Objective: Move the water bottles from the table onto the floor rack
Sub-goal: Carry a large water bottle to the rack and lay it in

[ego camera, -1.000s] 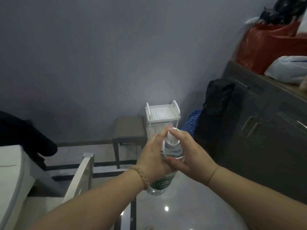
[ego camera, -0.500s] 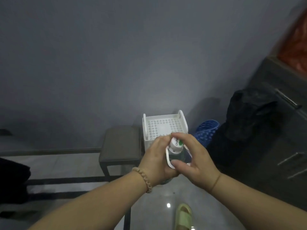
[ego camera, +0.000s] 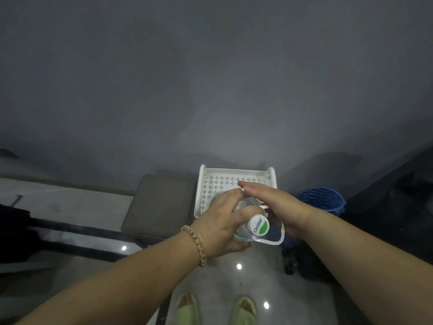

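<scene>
Feet: two pale green slippers (ego camera: 216, 309) at the bottom edge, on the glossy floor (ego camera: 246, 277) just short of the rack.
Left hand: the left hand (ego camera: 220, 228) is wrapped round the shoulder of the water bottle (ego camera: 248, 227), thumb near the cap; a beaded bracelet (ego camera: 195, 245) sits on that wrist.
Right hand: the right hand (ego camera: 278, 207) lies flatter against the bottle's far side, fingers stretched out — steadying more than gripping, by the look of it.
Bottle: clear, with a white-and-green cap (ego camera: 258, 225) and a white carry strap (ego camera: 274, 238) looping off the neck; held tilted, above the near part of the rack's top tray.
Rack: the white floor rack (ego camera: 234, 181), its top tray perforated, stands against the grey wall beside a dark stool (ego camera: 159, 205).
Step in hand: lowering this bottle onto the rack — it seems not yet set down.
Next move: probably bring it upright, seat the base flat on the tray, then let go with both hands.
Hard to tell: the bottle's base is hidden by the hands, so contact with the tray cannot be judged; lower shelves are out of sight; a blue basket (ego camera: 321, 202) and dark shapes at right are dim.
</scene>
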A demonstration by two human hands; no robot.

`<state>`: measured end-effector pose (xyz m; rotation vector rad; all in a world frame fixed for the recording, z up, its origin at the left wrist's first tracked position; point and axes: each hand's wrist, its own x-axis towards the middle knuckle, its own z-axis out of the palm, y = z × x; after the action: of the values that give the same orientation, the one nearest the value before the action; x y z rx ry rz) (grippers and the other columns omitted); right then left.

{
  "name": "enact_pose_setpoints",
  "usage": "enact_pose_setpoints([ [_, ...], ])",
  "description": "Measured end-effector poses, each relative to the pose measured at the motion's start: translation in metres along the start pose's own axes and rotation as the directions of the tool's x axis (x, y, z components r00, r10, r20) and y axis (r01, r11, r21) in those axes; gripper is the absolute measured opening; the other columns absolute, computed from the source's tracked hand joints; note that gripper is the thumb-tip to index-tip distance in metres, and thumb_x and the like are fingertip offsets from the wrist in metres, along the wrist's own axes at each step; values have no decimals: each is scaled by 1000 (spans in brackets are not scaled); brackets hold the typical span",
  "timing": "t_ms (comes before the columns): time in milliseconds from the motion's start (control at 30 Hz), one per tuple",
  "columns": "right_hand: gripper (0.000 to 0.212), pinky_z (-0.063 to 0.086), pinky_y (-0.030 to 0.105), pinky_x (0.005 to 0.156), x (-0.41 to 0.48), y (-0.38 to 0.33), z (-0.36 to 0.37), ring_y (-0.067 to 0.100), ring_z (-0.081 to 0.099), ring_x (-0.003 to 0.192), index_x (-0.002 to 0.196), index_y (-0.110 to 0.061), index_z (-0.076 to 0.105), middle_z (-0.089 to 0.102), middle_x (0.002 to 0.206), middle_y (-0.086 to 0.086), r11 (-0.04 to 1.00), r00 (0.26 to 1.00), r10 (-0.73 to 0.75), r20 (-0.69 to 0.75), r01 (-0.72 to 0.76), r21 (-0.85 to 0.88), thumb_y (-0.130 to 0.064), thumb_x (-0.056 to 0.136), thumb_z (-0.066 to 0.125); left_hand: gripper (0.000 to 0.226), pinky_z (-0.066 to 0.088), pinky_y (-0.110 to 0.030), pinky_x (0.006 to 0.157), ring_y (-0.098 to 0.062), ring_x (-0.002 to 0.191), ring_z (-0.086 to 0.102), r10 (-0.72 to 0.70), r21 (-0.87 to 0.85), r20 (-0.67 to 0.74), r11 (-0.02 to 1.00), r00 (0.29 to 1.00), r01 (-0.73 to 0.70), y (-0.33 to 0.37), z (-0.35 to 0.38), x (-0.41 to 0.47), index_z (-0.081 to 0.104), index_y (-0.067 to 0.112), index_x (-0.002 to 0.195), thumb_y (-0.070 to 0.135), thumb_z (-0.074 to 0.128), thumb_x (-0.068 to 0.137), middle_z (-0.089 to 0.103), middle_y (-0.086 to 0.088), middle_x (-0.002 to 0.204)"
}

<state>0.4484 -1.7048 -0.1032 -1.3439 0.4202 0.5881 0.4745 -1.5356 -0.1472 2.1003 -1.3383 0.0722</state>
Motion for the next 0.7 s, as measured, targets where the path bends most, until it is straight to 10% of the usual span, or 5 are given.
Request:
enact_pose_setpoints([
  [400, 118, 43, 27, 102, 80, 17, -38, 3, 47, 123, 146, -37, 23, 44, 139, -11, 942, 996, -88, 27, 92, -322, -17, 52, 91, 68, 40, -64, 94, -49, 122, 43, 118, 20, 221, 992, 968, -126, -109, 37, 39, 41, 23, 118, 25, 85, 67, 52, -29, 124],
  [700, 92, 49, 19, 85, 85, 23, -20, 2, 60, 103, 136, -38, 33, 57, 121, -14, 854, 955, -281, -94, 204, -478, -11, 63, 81, 89, 26, -69, 102, -46, 135, 26, -145, -152, 21, 977, 989, 146, -108, 50, 28, 34, 22, 130, 20, 89, 60, 40, -9, 141],
])
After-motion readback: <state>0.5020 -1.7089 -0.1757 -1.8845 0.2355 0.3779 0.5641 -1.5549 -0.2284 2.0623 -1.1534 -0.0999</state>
